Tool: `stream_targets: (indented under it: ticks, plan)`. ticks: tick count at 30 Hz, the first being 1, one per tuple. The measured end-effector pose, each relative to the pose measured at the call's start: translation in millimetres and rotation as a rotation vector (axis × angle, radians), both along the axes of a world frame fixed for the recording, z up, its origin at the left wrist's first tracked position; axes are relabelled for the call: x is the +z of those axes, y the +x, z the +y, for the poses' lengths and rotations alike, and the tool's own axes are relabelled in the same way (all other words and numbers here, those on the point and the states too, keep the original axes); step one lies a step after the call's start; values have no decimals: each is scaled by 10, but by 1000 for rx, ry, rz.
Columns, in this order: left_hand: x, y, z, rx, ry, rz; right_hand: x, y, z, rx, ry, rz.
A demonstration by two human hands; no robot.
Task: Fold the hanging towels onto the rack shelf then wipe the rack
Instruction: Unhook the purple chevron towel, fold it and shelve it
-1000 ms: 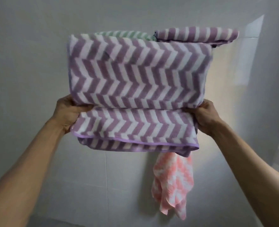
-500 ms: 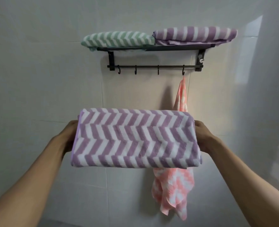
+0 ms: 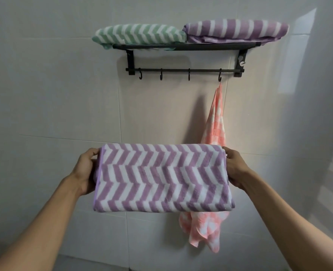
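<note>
Pale tiled wall [image 3: 54, 85], sunlit patch right [image 3: 296, 51]

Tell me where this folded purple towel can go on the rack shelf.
No bare shelf shows: the green towel and purple striped towel cover it end to end. The only room is on top of them. Below, three hooks hang bare; the pink towel takes the fourth.

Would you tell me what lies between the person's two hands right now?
In the head view, the folded purple chevron towel spans the gap, gripped at its ends by the left hand and right hand.
</note>
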State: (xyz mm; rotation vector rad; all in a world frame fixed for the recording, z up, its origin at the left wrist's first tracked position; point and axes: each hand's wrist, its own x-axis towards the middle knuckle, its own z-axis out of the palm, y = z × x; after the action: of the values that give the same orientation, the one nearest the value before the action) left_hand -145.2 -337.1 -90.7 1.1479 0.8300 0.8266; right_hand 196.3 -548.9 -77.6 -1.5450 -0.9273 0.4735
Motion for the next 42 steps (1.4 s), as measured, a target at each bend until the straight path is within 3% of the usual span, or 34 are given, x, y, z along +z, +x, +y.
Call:
stream_targets:
  ticks: [3, 6, 10, 13, 18, 21, 24, 26, 31, 39, 42]
  plan:
    - [-187, 69, -59, -37, -2, -15, -61, -100, 44, -50, -36, -14]
    - [-249, 84, -35, 54, -17, 58, -92, -195, 90, -93, -47, -17]
    - [-239, -66, 86, -17, -114, -42, -45, -348, 147, -151, -65, 3]
    - [-213, -123, 19, -177, 36, 89, -21, -445, 153, -174, -70, 9]
    - [-197, -234, 132, 23, 195, 220, -55, -447, -36, -56, -109, -40]
    - [-96, -286, 185, 30, 247, 227, -167, -518, -79, -9, -34, 175]
    - [-20, -303, 231, 24, 284, 234, -484, -594, -106, 81, 0, 687]
    - [-20, -332, 240, 12, 299, 263, -710, -777, -158, 191, -70, 756]
    - [-26, -532, 173, -6, 319, 321, -817, -1152, -228, 307, -179, 537]
    - [60, -660, 23, 44, 436, 389, -444, -1281, -203, 14, -95, 275]
    - [55, -559, -168, 191, 498, 415, -384, -1386, -291, -94, -40, 112]
